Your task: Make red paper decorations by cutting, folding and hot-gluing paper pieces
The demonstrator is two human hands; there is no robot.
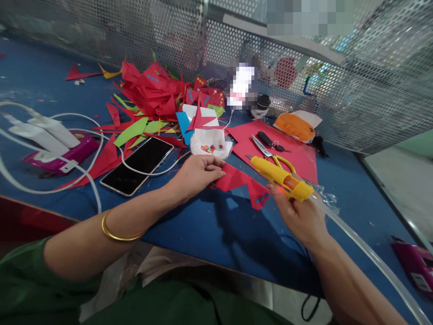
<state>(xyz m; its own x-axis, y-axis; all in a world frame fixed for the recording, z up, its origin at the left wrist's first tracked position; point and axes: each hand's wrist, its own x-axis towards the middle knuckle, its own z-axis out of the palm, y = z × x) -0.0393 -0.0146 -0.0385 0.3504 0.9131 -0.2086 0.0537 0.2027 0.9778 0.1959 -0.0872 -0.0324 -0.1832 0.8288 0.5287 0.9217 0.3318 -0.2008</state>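
Between thumb and fingers, my left hand (200, 175) pinches the left end of a red paper piece (237, 179) cut with pointed flaps. Small blue dots mark its right flap. My right hand (299, 216) is wrapped round a yellow glue gun (279, 177), whose nozzle points up and left over red sheets. A clear glue stick (358, 239) runs out of the gun's back. The right fingertips are close to the paper's right end; whether they touch it is unclear. Just beyond my left hand, a white dish (211, 143) holds small coloured bits.
Scissors (262, 146) and a black-handled tool (267, 139) lie on red sheets (304, 160). Left are a phone (138, 167), white cables and a purple power strip (64, 153). Behind are a red paper heap (152, 90), an orange item (294, 126) and a perforated metal screen (169, 40).
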